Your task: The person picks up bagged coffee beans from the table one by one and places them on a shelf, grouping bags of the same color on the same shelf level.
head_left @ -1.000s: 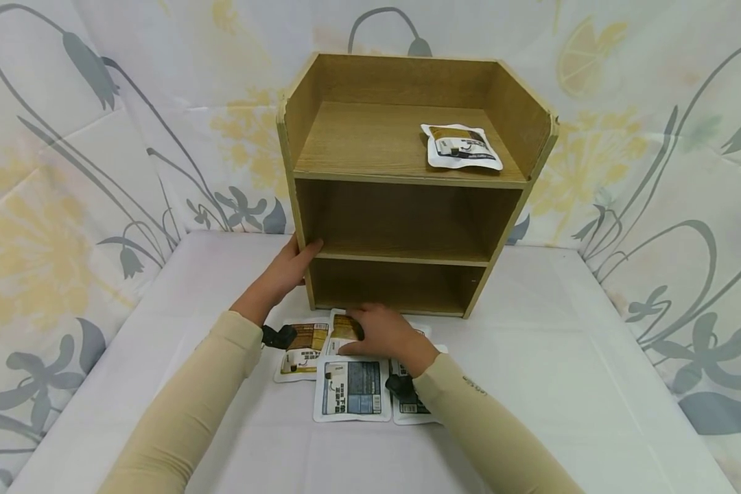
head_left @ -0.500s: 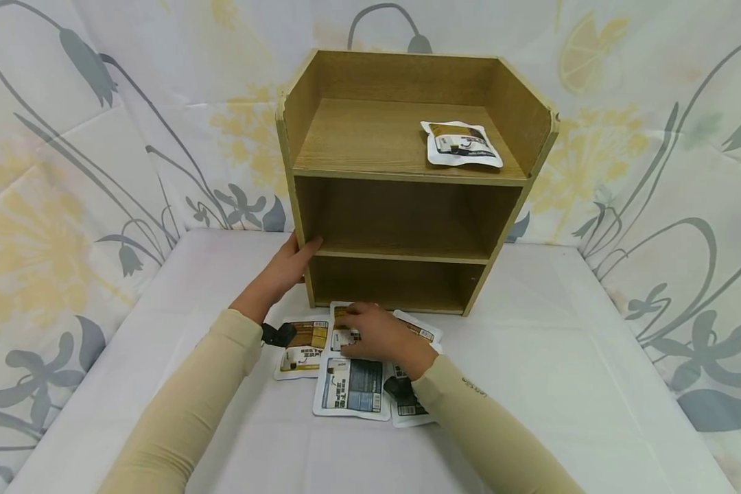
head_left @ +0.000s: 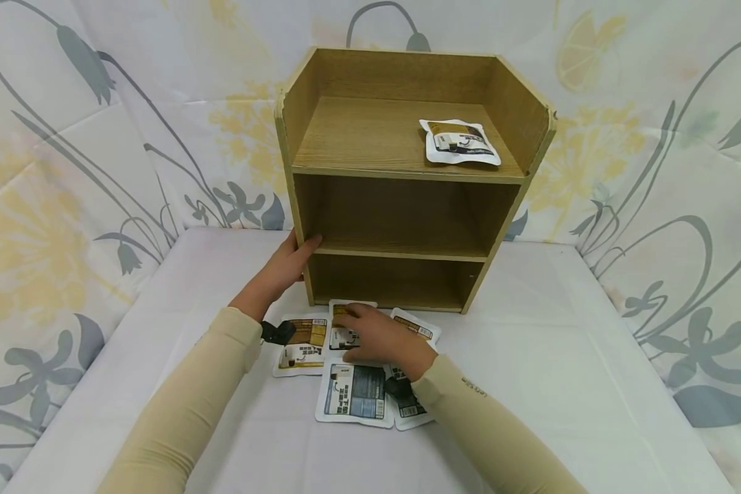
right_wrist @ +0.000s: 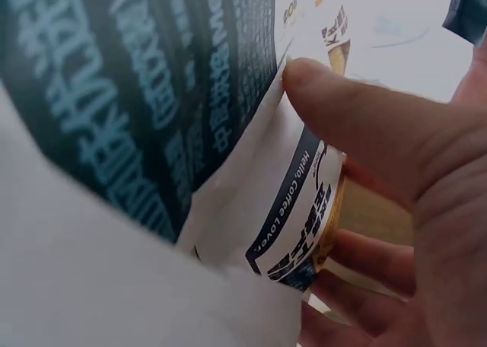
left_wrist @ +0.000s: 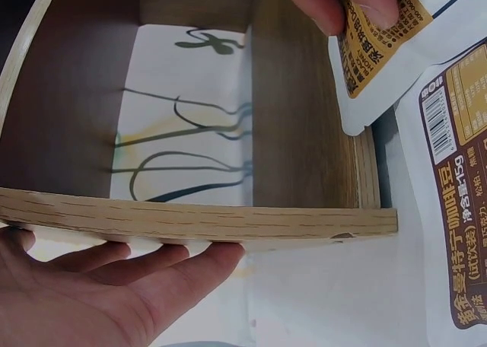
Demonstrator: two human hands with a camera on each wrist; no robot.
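In the head view my left hand [head_left: 286, 267] holds the left side panel of a wooden shelf unit [head_left: 401, 255], a finger over its front edge. The left wrist view shows fingertips along that panel's edge [left_wrist: 198, 219]. In front of the unit my right hand [head_left: 383, 336] grips a white-and-brown coffee bean pouch [head_left: 344, 336], the thumb on one side and fingers on the other in the right wrist view. Its palm partly hides the pouch. Around it lie a brown pouch [head_left: 304, 345], a blue pouch [head_left: 355, 396] and further pouches [head_left: 415, 326], partly covered.
Another coffee pouch [head_left: 460, 142] lies on the unit's top board, toward the right. Below are two compartments, with a middle board [head_left: 401, 255] between them. White cloth covers the table [head_left: 568, 384], and a patterned cloth [head_left: 642, 130] hangs behind.
The right hand's pouch has shifted slightly toward the shelf unit. Pouches beneath the right hand have turned a little, showing more of the one on its right. The left hand has stayed put.
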